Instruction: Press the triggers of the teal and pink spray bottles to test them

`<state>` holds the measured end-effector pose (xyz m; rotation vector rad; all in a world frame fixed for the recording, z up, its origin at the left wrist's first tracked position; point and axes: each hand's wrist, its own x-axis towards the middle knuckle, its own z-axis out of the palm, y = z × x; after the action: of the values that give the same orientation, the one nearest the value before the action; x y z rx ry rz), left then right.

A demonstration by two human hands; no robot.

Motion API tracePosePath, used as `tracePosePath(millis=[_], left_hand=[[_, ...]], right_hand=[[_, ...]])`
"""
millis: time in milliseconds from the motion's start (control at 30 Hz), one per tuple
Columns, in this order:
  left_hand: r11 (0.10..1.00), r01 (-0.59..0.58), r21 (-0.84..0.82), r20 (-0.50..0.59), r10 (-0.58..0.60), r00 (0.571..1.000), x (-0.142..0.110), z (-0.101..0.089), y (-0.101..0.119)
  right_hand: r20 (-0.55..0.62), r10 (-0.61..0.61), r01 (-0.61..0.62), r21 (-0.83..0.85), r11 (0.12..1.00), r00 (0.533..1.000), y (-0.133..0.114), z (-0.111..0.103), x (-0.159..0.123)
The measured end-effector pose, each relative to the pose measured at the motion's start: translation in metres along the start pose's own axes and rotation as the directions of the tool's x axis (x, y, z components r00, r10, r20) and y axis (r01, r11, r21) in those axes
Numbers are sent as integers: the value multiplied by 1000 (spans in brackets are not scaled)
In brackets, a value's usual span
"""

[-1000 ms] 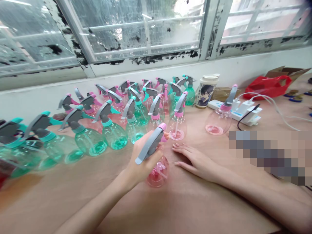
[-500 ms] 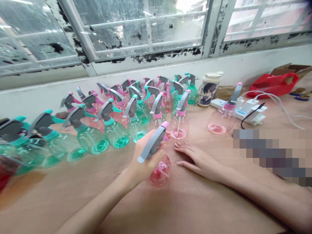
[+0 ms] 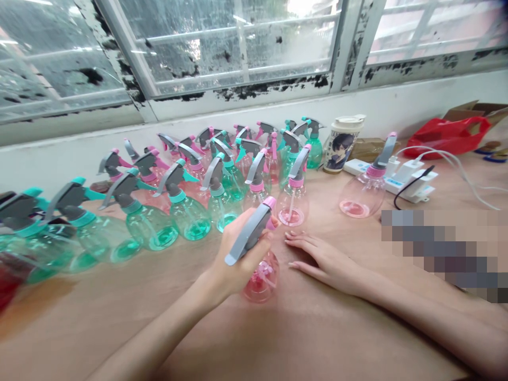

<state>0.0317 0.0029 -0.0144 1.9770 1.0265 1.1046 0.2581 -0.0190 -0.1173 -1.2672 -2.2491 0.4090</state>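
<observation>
Your left hand (image 3: pixel 242 248) is closed around the neck of a pink spray bottle (image 3: pixel 260 280). The gray and pink top pokes up above your fingers, and the round pink bottom is below them, near the middle of the table (image 3: pixel 190 328). Your right hand (image 3: pixel 321 262) is flat and open on the table, just beside that bottle, holding nothing. Green bottles (image 3: pixel 192 219) stand toward the table's left edge.

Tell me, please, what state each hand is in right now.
Left hand: closed around the top of a pink spray bottle.
Right hand: open, holding nothing, resting on the tabletop.
</observation>
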Motion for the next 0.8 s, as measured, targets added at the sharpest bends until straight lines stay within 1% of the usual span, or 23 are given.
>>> tracePosePath(millis=[133, 200, 267, 333, 433, 500, 633, 800], left_hand=[[995, -101, -19, 78, 102, 992, 7, -1, 8], [994, -112, -18, 96, 113, 989, 7, -2, 10], [995, -96, -21, 108, 98, 989, 6, -2, 10], [998, -49, -35, 87, 52, 995, 2, -2, 7], [998, 53, -33, -27, -54, 998, -4, -2, 1], [996, 92, -19, -64, -93, 994, -6, -1, -3], [996, 87, -20, -33, -88, 996, -7, 1, -7], [999, 33, -25, -23, -34, 999, -6, 2, -5]], right_hand=[[-12, -7, 7, 4, 1000, 1000, 0, 1, 0], [-23, -5, 5, 7, 1000, 1000, 0, 1, -1], [-24, -5, 5, 9, 1000, 1000, 0, 1, -1], [-20, -9, 9, 12, 1000, 1000, 1, 1, -1], [-15, -10, 10, 15, 1000, 1000, 1, 1, -1], [-8, -5, 5, 11, 1000, 1000, 1, 0, -1], [14, 7, -7, 1, 1000, 1000, 1, -1, 0], [21, 3, -3, -3, 1000, 1000, 0, -2, 0]])
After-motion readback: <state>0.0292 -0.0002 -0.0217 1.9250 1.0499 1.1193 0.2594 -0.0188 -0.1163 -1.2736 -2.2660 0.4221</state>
